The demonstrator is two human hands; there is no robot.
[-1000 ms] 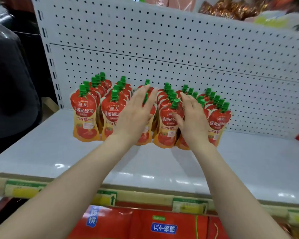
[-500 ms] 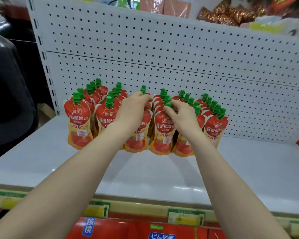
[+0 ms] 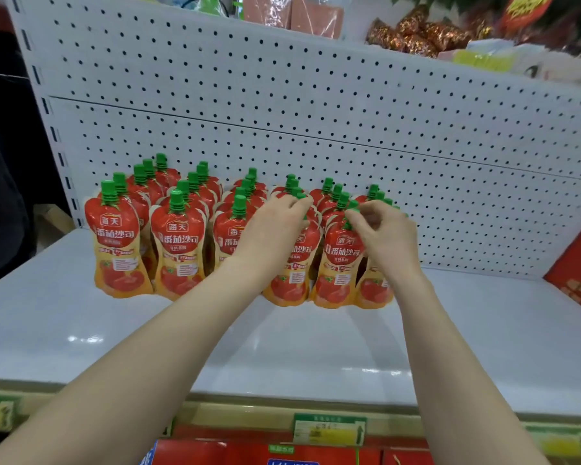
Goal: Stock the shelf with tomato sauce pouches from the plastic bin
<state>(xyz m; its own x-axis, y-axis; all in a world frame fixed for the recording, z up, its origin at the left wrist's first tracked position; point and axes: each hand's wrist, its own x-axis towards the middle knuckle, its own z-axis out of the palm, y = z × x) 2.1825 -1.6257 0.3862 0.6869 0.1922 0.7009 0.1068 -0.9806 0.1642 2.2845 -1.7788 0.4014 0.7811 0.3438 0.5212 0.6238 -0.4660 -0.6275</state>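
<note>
Pinching with the left hand [image 3: 274, 229] the green-capped spout of the front one in the fourth file of tomato sauce pouches [image 3: 178, 243], and with the right hand [image 3: 384, 238] the spout of the fifth file's front one, just at 3 o'clock of it, fingers bent on both, bases apparently down on the shelf [image 3: 282, 347]. Likely to handle light and soft, with slick film that bulges and topples, so best taken by the stiff spout and neck, not the belly. Counting outward: two hands, six files standing upright at 12 o'clock against the pegboard [image 3: 316, 105], each some four or five deep, exact total hidden.
</note>
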